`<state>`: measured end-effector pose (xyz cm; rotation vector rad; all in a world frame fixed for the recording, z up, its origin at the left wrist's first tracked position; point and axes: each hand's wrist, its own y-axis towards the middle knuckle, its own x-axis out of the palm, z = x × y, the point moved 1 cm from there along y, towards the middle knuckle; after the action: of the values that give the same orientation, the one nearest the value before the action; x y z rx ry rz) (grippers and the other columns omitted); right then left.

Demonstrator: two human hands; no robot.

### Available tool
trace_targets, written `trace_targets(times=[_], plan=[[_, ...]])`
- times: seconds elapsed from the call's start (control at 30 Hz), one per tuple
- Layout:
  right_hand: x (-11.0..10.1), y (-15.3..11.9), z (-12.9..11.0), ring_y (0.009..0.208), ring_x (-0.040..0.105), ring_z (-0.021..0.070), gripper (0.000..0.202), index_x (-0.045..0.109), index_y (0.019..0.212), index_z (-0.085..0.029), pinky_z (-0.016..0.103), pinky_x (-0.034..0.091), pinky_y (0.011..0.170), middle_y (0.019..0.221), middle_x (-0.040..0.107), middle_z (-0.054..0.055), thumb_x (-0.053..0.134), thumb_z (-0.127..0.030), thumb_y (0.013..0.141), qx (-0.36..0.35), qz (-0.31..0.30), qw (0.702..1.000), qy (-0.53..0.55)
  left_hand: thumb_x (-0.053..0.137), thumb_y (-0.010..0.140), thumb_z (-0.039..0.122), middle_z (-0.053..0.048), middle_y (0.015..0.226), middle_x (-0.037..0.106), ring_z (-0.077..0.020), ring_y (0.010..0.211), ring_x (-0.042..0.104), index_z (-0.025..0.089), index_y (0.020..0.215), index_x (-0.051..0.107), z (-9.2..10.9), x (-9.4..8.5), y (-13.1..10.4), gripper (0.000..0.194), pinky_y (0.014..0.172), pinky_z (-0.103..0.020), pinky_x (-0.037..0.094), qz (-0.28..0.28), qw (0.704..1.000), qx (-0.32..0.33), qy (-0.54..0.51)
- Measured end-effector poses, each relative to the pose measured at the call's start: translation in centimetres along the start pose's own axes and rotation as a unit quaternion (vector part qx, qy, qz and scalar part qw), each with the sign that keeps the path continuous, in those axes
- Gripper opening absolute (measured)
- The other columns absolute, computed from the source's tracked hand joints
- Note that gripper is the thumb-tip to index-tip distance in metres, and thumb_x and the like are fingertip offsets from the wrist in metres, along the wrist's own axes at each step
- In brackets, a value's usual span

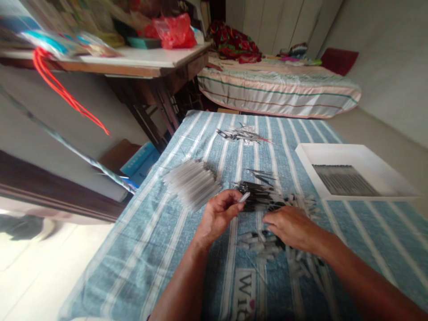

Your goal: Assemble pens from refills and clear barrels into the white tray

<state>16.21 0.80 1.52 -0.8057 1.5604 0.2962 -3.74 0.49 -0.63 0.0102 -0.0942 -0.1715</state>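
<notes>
My left hand [221,209] is closed around a whitish translucent pen barrel [245,197], its end poking out past the thumb and forefinger. A stack of similar clear barrels [192,183] lies to the left of it. Just beyond both hands is a pile of thin black pen refills [256,194]. My right hand [289,226] hovers low over the cloth with its fingers pinched together; whatever they hold is hidden. Small grey and clear pen parts [261,245] are scattered in front of it, and more small pieces [302,203] lie behind it.
At the right stands an open white box [347,154] with a row of pens [344,179] inside. Farther back on the striped tablecloth [133,267] lies a loose heap of thin parts [244,133]. A desk [133,67] and a bed [277,89] are beyond.
</notes>
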Motion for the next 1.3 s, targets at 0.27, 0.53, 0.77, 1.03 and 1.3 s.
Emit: trace_targets(times=[0.27, 0.53, 0.77, 1.03, 1.3], plan=[[1.3, 0.6, -0.9, 0.064, 0.065, 0.02, 0.021, 0.069, 0.072, -0.016, 0.026, 0.031, 0.054, 0.069, 0.071, 0.01, 0.05, -0.015, 0.08, -0.008, -0.038, 0.999, -0.01, 0.064, 0.077, 0.021, 0.002, 0.068, 0.055, -0.0091, 0.061, 0.045, 0.013, 0.084, 0.065, -0.1, 0.1, 0.0, 0.01, 0.056, -0.021, 0.035, -0.03, 0.999, -0.006, 0.016], [0.3, 0.3, 0.8, 0.054, 0.051, 0.0096, 0.011, 0.062, 0.068, -0.016, 0.019, 0.034, 0.052, 0.057, 0.058, -0.003, 0.054, -0.017, 0.075, 0.018, 0.142, 0.948, 0.285, 0.065, 0.077, 0.019, -0.001, 0.075, 0.061, -0.0121, 0.071, 0.052, 0.013, 0.084, 0.067, -0.3, 0.3, -0.2, 0.01, 0.067, -0.023, 0.04, -0.093, 0.995, -0.022, 0.022], [-0.7, 0.6, 1.2, 0.055, 0.053, 0.0102, 0.011, 0.062, 0.069, -0.015, 0.019, 0.036, 0.053, 0.058, 0.06, -0.002, 0.056, -0.02, 0.076, 0.013, 0.223, 0.921, 0.32, 0.064, 0.078, 0.02, -0.003, 0.079, 0.063, -0.0139, 0.075, 0.055, 0.013, 0.083, 0.069, -0.1, 0.5, -0.4, 0.01, 0.069, -0.024, 0.042, -0.113, 0.991, -0.033, 0.057], [-1.3, 0.7, 0.7, 0.056, 0.055, 0.0101, 0.013, 0.062, 0.068, -0.016, 0.02, 0.033, 0.056, 0.061, 0.061, -0.001, 0.055, -0.011, 0.078, -0.037, 0.226, 0.954, 0.196, 0.062, 0.078, 0.02, -0.003, 0.08, 0.064, -0.0154, 0.076, 0.056, 0.014, 0.082, 0.069, -0.5, 0.5, -0.2, 0.01, 0.07, -0.025, 0.044, -0.125, 0.987, -0.009, 0.103], [-1.7, 0.7, 0.3, 0.068, 0.061, 0.0154, 0.017, 0.064, 0.075, -0.016, 0.024, 0.037, 0.064, 0.072, 0.066, 0.004, 0.049, -0.013, 0.083, -0.045, 0.15, 0.983, 0.101, 0.06, 0.078, 0.017, -0.003, 0.081, 0.065, -0.0162, 0.078, 0.059, 0.014, 0.085, 0.07, -0.6, 0.5, -0.1, 0.012, 0.072, -0.026, 0.045, -0.135, 0.98, 0.005, 0.143]])
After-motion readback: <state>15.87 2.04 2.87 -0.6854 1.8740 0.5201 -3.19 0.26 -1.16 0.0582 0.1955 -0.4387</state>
